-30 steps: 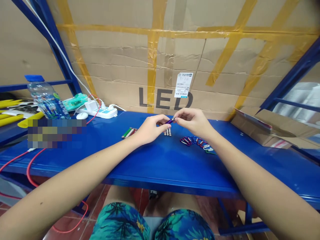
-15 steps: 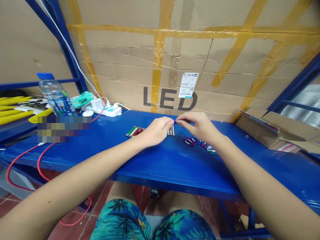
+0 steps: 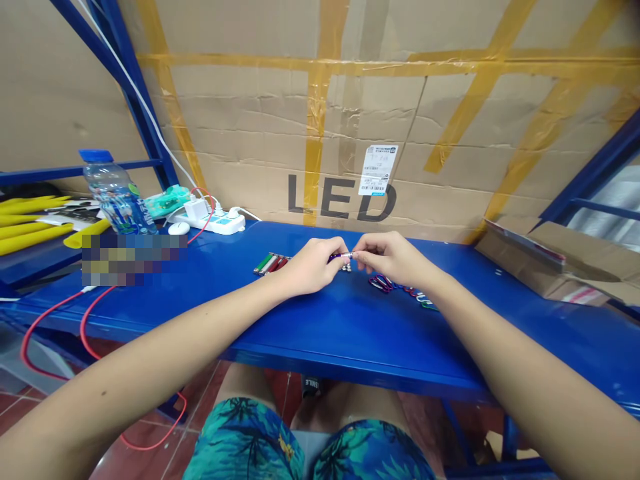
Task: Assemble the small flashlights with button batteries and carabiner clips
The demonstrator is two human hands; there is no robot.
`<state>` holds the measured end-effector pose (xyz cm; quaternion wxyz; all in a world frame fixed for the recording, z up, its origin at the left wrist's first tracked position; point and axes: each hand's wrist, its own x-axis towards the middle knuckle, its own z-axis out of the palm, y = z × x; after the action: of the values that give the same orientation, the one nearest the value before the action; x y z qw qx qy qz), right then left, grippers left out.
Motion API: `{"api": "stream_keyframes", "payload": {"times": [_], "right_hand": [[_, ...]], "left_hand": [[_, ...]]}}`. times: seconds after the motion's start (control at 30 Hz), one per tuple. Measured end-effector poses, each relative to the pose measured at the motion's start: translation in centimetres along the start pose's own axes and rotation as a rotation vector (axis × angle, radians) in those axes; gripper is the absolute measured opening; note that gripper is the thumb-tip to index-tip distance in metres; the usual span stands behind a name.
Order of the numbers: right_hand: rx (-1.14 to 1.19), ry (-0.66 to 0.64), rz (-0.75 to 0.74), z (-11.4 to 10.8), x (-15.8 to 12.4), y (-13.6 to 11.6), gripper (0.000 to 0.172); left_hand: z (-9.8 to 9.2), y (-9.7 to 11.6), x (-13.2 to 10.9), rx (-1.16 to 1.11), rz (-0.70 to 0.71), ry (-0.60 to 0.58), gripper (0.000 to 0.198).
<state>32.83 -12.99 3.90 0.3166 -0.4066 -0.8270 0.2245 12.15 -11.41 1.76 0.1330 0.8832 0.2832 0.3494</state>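
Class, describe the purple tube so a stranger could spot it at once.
Find the blue table. Near its middle, between the left hand and right hand, is the purple tube. Green and red tubes lie to its left; this one is held.

Carabiners near right fingers, room leftward

Small tube, mid-frame: purple, silver at right end. Row of tubes left of it: green, white, red. Clips, right of centre: purple, blue, red, silver, green. Bench: plain glossy blue. Behind, I see brown cardboard, crossed by amber tape, black lettering. Frame left: yellow rods, bottle cap blue, power strip white, cable red. Bottom centre: shorts blue-green, dark palm print, orange-yellow touches.
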Motion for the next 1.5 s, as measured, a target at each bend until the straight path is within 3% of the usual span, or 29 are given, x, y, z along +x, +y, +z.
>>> {"api": "stream_keyframes", "payload": {"times": [0.3, 0.53, 1.03, 1.2, 1.37, 1.5], "right_hand": [[0.239, -0.003, 0.152, -0.1, 0.1, -0.7, 0.025], [0.273, -0.014, 0.144, -0.2, 0.0, -1.2, 0.026], [0.464, 0.062, 0.261, 0.5, 0.1, -0.8, 0.027], [0.294, 0.055, 0.189, -0.8, 0.3, -0.9, 0.023], [-0.064, 0.050, 0.131, -3.5, 0.1, 1.6, 0.016], [-0.328, -0.181, 0.162, -3.6, -0.2, 3.5, 0.012]], "left_hand": [[0.0, -0.1, -0.1, 0.054, 0.080, 0.034, 0.007], [0.0, 0.6, -0.1, 0.051, 0.047, 0.019, 0.016], [0.7, 0.0, 0.1, 0.160, 0.165, 0.094, 0.013], [0.6, 0.3, 0.5, 0.092, 0.064, 0.132, 0.010], [0.7, 0.2, 0.6, -0.001, 0.018, 0.154, 0.010], [0.6, 0.0, 0.4, 0.006, -0.006, 0.123, 0.014]]}}
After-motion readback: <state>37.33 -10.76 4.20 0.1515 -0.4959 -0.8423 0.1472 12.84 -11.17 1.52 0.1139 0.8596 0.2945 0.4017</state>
